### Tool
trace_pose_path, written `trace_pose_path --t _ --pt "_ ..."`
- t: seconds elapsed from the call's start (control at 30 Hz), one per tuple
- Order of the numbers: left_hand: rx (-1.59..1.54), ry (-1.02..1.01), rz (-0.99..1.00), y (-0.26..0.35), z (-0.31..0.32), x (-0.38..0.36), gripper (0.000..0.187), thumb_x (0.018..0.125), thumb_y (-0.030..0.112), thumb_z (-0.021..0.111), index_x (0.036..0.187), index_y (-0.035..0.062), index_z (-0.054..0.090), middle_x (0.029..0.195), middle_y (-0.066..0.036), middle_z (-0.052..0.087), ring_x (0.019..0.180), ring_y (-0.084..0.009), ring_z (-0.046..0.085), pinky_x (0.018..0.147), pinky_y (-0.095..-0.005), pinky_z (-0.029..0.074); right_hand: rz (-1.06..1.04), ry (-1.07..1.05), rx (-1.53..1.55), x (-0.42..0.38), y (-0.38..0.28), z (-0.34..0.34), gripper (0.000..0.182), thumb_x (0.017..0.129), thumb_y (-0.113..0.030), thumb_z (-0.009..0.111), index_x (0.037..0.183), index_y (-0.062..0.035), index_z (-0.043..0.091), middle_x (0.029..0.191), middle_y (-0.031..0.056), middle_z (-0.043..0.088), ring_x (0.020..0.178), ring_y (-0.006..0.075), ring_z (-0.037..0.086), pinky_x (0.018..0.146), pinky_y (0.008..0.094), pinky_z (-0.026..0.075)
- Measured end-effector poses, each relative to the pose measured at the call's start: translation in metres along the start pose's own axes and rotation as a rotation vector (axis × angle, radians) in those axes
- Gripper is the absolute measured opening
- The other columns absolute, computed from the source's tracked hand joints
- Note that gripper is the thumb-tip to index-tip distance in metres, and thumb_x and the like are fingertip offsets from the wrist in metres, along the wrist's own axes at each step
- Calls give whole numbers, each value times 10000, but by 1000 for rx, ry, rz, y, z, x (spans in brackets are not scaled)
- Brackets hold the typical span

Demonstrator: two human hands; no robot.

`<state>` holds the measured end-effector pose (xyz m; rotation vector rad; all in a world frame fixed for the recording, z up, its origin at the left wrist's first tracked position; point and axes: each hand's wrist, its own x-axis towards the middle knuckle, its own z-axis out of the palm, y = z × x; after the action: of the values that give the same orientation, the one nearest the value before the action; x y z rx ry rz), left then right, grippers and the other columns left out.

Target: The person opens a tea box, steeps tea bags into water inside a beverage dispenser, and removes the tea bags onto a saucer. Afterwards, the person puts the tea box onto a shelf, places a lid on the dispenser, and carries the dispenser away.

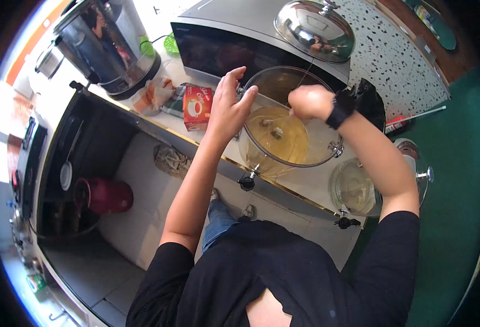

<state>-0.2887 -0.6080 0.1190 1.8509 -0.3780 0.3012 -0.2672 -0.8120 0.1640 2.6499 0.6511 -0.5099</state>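
A large clear glass drink dispenser stands on the counter with its lid off and a yellowish liquid inside. A black tap sticks out at its front. My right hand, with a black band on the wrist, is closed in a fist over the dispenser's opening. A thin dark rod rises from this fist; its lower end I cannot make out. My left hand is at the dispenser's left rim, its fingers extended and thumb apart, holding nothing. A small pale thing shows in the liquid.
Behind the dispenser is a microwave with a shiny domed lid on top. A red tea box and cloths stand to the left, near a large metal urn. A second glass dispenser with a tap sits to the right.
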Motion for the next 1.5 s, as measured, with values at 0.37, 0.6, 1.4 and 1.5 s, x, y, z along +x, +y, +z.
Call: trace_pose_path --t 0.37,0.6,1.4,1.5 --pt "-45 66 156 -25 10 -19 380 901 169 488 1246 8 489 1208 -192 538 1152 -327 480 999 -390 344 143 -163 -81 -22 -11 -108 224 769 -316 697 829 -104 737 840 102 692 824 270 647 734 428 481" --pt "-37 -38 173 -28 9 -14 360 928 139 434 1266 25 476 1200 -174 562 1114 -321 507 980 -396 355 424 301 571 -30 10 -43 213 732 -287 661 829 -112 734 903 154 683 811 297 655 719 408 503" --pt "152 -8 273 -25 5 -16 365 904 173 462 1251 61 447 1112 -170 555 1055 -370 472 923 -452 376 371 -37 221 4 -52 16 239 749 -245 669 889 -55 710 953 152 680 891 316 655 771 419 519" --pt "159 -17 237 -24 5 -17 372 906 184 458 1258 67 443 1109 -173 551 1061 -372 468 924 -462 377 257 -196 200 29 -51 36 256 742 -272 701 897 -69 719 909 160 683 847 300 659 747 405 513"
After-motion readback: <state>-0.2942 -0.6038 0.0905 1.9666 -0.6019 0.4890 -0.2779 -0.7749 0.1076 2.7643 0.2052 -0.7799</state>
